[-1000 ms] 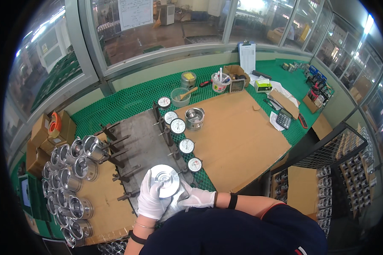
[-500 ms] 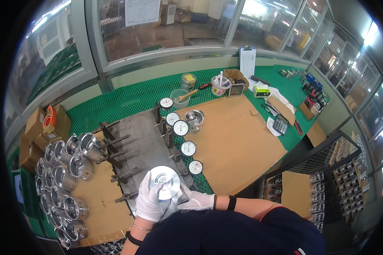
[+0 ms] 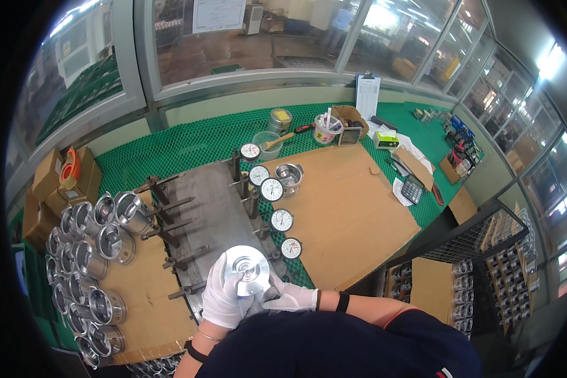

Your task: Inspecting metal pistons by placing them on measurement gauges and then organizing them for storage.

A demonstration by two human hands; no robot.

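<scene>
A round, shiny metal part (image 3: 248, 263) with stepped rings on its face is tilted up close to my body. My left hand (image 3: 224, 296), in a white glove, grips it by its left side with the thumb across the face. My right hand (image 3: 291, 297), also gloved, is closed at the part's lower right edge. Its fingertips look grey, and what lies beneath them is partly hidden. Just beyond the hands is a dark metal plate (image 3: 214, 214) with dial gauges (image 3: 282, 220) along its right side and dark metal stands (image 3: 170, 233) along its left.
Many similar metal parts (image 3: 89, 259) stand on cardboard at left. One more metal part (image 3: 288, 179) sits by the gauges on a cardboard sheet (image 3: 346, 214). Farther back are a pen tub (image 3: 326, 128), a clipboard (image 3: 366, 94) and a calculator (image 3: 412, 189). A black mesh rack (image 3: 479, 233) stands right.
The round part has turned slightly in my hands, and a different reflection shows on its face. The whole view has shifted a little; both hands keep their place.
</scene>
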